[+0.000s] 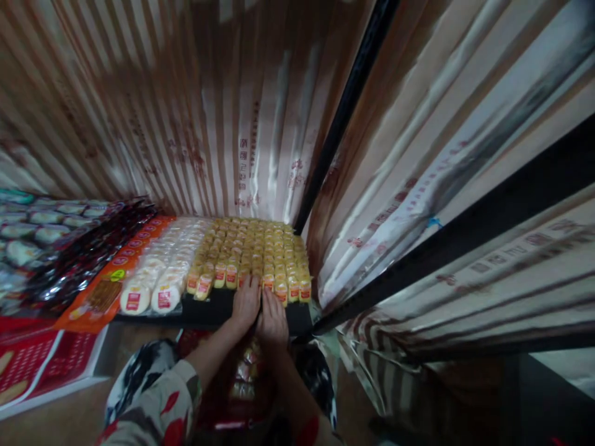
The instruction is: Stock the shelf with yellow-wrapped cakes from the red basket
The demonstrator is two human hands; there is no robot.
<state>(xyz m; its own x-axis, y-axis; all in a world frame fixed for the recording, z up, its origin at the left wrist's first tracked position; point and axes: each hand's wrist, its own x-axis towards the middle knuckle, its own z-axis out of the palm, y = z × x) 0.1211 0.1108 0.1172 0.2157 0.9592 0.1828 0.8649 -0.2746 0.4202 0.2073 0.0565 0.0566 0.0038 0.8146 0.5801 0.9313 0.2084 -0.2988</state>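
Both my hands reach to the front edge of a dark shelf (214, 310) packed with rows of small yellow packets with red labels (260, 248). My left hand (245, 303) lies with its fingers up against the front row of packets. My right hand (273, 319) is right beside it, fingers pointing at the same row. The fingertips of both are pressed among the packets and blurred, so whether either grips one is unclear. Below my arms a bag or box of more yellow packets (244, 371) shows dimly.
Round white packaged cakes (153, 282) fill the shelf left of the yellow packets. An orange packet strip (116, 272) and dark wrapped goods (79, 260) lie further left. Striped brown paper covers the wall (209, 111). Black shelf rails (344, 118) stand at right.
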